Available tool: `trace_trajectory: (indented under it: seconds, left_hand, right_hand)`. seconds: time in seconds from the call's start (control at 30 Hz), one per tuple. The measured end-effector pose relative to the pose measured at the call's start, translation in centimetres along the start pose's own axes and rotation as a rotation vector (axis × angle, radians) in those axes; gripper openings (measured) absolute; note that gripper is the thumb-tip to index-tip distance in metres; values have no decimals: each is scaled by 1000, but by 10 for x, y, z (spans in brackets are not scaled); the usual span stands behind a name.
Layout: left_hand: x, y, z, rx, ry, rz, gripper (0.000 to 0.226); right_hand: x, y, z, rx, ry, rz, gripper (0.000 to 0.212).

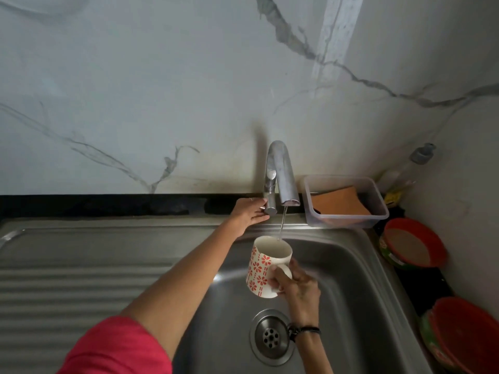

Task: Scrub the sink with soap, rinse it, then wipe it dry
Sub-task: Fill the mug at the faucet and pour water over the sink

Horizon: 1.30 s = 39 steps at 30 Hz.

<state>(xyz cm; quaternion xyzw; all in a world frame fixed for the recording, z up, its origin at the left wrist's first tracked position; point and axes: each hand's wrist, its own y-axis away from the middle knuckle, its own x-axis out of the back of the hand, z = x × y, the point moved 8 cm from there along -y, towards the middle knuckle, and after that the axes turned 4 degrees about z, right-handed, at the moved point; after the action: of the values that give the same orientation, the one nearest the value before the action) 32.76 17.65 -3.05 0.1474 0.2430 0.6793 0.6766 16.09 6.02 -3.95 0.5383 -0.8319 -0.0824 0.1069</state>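
The steel sink (359, 287) fills the lower right, with its round drain (271, 337) near the front. A chrome tap (282, 171) stands behind the basin and a thin stream of water (282, 222) falls from its spout. My left hand (251, 213) grips the tap's lever (270, 205). My right hand (295, 288) holds a white mug with red flowers (266, 264) by its handle, upright under the stream. Behind the sink on the right, a clear plastic tub (378, 203) holds an orange sponge (340, 202).
A ribbed steel draining board (81, 279) lies left of the basin. Two red and green round containers (413, 244) (464, 336) lean against the right wall. A dispenser bottle (417, 157) stands in the back right corner. Marble wall rises behind the tap.
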Motion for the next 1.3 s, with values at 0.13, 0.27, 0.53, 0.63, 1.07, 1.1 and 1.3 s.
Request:
trace_trajectory:
  seconds: [0.13, 0.27, 0.53, 0.63, 1.07, 1.1, 1.3]
  left_hand:
    - [5, -5, -17, 38, 220, -73, 7]
    - [6, -8, -24, 64, 341, -76, 4]
    - [12, -7, -26, 98, 355, -29, 7]
    - [13, -5, -25, 74, 323, 18, 10]
    - [16, 2, -20, 101, 259, 158, 8]
    - [16, 2, -19, 115, 254, 161, 9]
    - [16, 2, -16, 116, 213, 181, 9]
  right_hand:
    - [-6, -9, -5, 143, 24, -6, 27]
    - [-8, -12, -3, 252, 63, 17, 33]
    - [-5, -16, 34, 305, 107, 152, 26]
    - [-4, -13, 40, 272, 62, 186, 39]
    - [-6, -13, 50, 233, 53, 186, 39]
    - [-6, -12, 50, 234, 52, 189, 39]
    - [-2, -12, 43, 235, 28, 206, 43]
